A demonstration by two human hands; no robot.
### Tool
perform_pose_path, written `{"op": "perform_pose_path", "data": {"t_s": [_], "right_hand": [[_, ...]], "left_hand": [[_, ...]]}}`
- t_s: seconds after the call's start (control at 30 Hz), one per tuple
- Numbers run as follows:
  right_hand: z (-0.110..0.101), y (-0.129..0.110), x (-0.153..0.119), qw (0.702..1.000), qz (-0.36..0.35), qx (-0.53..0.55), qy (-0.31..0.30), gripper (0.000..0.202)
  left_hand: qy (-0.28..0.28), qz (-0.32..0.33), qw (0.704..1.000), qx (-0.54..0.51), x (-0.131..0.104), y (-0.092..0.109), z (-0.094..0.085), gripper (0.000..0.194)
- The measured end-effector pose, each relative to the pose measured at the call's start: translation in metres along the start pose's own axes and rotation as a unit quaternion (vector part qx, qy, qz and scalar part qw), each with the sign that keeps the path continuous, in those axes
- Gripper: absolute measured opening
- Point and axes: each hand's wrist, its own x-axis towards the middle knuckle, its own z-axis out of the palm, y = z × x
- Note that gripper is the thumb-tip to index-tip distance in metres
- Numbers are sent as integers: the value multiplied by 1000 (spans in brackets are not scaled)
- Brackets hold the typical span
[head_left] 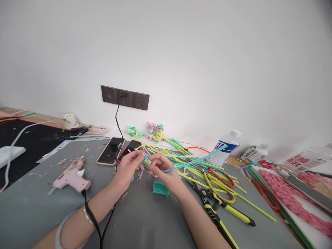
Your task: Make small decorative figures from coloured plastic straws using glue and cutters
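Head view: above the tabletop, nearer its far edge, the right hand grips a blue fuzzy stick (its long tail pokes out) and the left hand seems to pinch it too, so small, slow bends should work best.

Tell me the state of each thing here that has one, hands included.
Left hand, pinching
Right hand, pinching
Blue pipe cleaner, bent, held
Glue gun, on its side, corded
Pliers, handles spread
Blue-labelled bottle, capped
Pale-framed phone, face up, screen dark
Middle socket, plug in
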Motion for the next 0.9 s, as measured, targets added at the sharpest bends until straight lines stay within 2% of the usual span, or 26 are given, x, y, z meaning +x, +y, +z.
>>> {"op": "perform_pose_path", "data": {"t_s": [0.1, 0.2, 0.3, 0.4, 0.5, 0.63, 0.9], "right_hand": [[-1, 2, 1, 1000, 1, 14, 27, 26], [-8, 3, 3, 993, -12, 42, 111, 26], [-17, 1, 5, 979, -46, 50, 191, 40], [-25, 0, 6, 971, -60, 17, 229, 49], [-28, 0, 5, 972, -47, -21, 229, 54], [-23, 0, 3, 981, -6, -58, 184, 54], [-8, -11, 0, 991, -4, -74, 116, 54]], "left_hand": [[-6, -11, 1000, -8, 1, 0, -3, 42], [-34, -26, 999, 20, 4, -2, -7, 37], [-110, -41, 988, 96, 3, -2, -8, 33], [-214, -71, 963, 151, 0, -1, -6, 31], [-284, -99, 939, 165, -2, 0, -5, 32], [-346, -95, 919, 165, -1, -4, -9, 32], [-382, -76, 896, 212, -2, -9, -11, 31]]}}
